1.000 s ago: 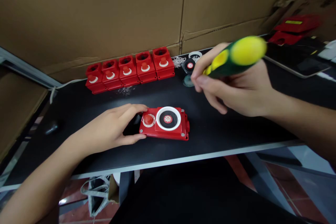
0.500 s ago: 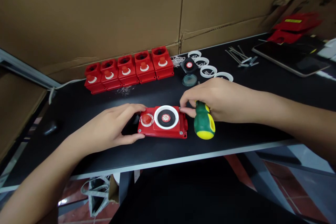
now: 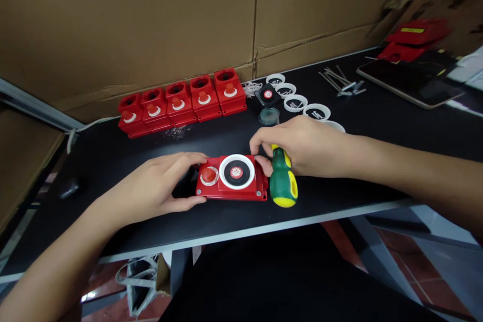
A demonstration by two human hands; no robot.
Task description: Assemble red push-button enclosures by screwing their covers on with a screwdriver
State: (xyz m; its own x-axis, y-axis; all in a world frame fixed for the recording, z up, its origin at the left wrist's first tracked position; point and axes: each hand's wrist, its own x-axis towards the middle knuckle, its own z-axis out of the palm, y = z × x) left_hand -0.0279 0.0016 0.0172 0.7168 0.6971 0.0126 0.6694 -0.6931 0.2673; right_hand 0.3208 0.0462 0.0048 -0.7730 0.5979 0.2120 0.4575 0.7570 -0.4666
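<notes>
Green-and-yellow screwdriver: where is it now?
Head view, right of centre: the green-and-yellow screwdriver is in the right hand, beside the red plastic box, on its right.

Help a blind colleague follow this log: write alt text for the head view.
A left hand steadies a flat red box with a white dial on a black table, while the right hand, holding a green-and-yellow screwdriver, touches the box's far right corner. Five red units and white rings lie behind.

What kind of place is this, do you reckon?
Probably a small assembly bench in a workshop or storeroom: a row of identical red units along cardboard boxes, loose white rings on the black table, and the right hand holding a screwdriver beside another red unit that the left hand grips.
</notes>
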